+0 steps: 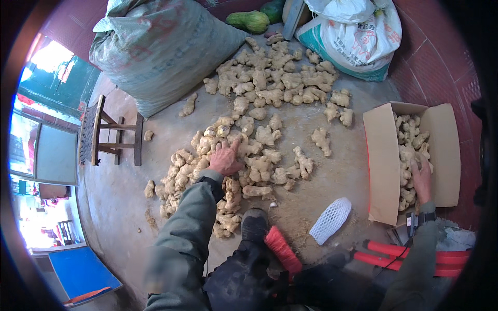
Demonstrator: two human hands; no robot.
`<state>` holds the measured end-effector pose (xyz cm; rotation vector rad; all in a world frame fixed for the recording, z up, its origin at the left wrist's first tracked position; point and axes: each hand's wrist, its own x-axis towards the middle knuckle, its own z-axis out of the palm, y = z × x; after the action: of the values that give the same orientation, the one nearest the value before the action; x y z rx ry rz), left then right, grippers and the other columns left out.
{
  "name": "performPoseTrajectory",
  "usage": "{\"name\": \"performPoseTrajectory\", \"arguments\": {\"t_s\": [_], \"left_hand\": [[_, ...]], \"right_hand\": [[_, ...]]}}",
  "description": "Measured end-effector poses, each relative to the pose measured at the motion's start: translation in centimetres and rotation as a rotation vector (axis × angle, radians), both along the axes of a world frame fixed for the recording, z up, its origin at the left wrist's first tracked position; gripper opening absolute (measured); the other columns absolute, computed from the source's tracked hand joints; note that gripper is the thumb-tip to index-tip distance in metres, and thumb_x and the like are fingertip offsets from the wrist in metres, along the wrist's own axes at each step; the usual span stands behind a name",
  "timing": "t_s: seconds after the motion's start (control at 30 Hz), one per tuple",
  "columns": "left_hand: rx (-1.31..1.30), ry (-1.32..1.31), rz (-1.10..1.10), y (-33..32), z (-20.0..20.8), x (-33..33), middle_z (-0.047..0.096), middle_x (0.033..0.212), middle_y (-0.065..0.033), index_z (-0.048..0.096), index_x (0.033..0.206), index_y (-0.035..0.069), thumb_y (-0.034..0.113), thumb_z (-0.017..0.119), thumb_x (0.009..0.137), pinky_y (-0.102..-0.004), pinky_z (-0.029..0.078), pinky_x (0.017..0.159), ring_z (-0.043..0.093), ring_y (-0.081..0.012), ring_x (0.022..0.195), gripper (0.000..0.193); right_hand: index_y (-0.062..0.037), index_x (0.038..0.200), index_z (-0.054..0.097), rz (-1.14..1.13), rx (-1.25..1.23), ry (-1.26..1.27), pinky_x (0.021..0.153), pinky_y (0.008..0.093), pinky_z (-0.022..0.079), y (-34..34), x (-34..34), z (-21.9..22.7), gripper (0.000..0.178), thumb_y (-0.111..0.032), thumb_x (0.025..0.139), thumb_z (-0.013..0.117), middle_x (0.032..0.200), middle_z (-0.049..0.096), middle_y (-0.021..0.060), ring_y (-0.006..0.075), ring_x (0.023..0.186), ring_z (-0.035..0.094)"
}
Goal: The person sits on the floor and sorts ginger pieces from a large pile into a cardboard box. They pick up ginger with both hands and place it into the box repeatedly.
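Concrete-looking floor under everything, dark red wall at the back right, and we've basically got ginger all over the place. Our main ginger heap sits in the middle, just beyond our dark shoe, and a second ginger spread lies further back, between a big bulging sack and a white-and-green sack. A green squash rests behind that lot.

Our hands are well apart. Our left hand is down on the heap, fingers spread across the knobbly pieces and not closed around any that we can see. Our right hand is way over in the open cardboard box, resting over the boxed ginger; its fingertips are too hard to make out, so we can't tell if it's gripping a piece.

Other stuff around us: a white foam net sleeve on the floor between heap and box, a red mesh bundle right by our shoe, some red tubes near our right forearm, and a wooden stool off to the left.
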<state>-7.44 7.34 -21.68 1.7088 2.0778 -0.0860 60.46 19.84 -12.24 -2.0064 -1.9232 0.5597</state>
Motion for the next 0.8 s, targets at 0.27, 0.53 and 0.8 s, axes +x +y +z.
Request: {"name": "performPoseTrajectory", "arguments": {"t_s": [0.27,0.53,0.8], "left_hand": [[0.162,-0.047,0.014,-2.9,-2.3,1.8,0.056,0.128,-0.0224,0.047,0.156,0.022,0.03,0.085,0.071,-0.0557,0.052,0.099,0.055,-0.0478,0.121,0.093],[0.012,-0.062,0.019,-1.9,-1.4,3.9,0.055,0.127,-0.0301,0.041,0.158,0.023,0.024,0.08,0.076,-0.0564,0.057,0.09,0.063,-0.0533,0.108,0.09],[0.131,-0.225,0.225,-2.9,-3.0,3.1,0.063,0.123,-0.028,0.053,0.149,0.023,0.02,0.076,0.078,-0.0538,0.056,0.095,0.065,-0.0481,0.113,0.075]], "right_hand": [[0.0001,0.155,0.049,-0.055,0.064,-0.106,0.121,0.0479,0.036,-7.7,-3.4,-1.2,0.064,-0.033,0.103,0.066,0.157,0.051,0.0262,0.0417,0.146,0.047],[-0.0063,0.168,0.024,-0.073,0.129,-0.182,0.123,0.052,0.033,-10.7,-5.7,-3.4,0.09,-0.015,0.093,0.074,0.162,0.041,0.032,0.0478,0.149,0.042],[-0.0077,0.169,0.025,-0.087,0.201,-0.236,0.12,0.0499,0.037,-10.7,-5.5,-4.6,0.089,-0.013,0.094,0.072,0.16,0.045,0.0297,0.0461,0.148,0.045]]}}
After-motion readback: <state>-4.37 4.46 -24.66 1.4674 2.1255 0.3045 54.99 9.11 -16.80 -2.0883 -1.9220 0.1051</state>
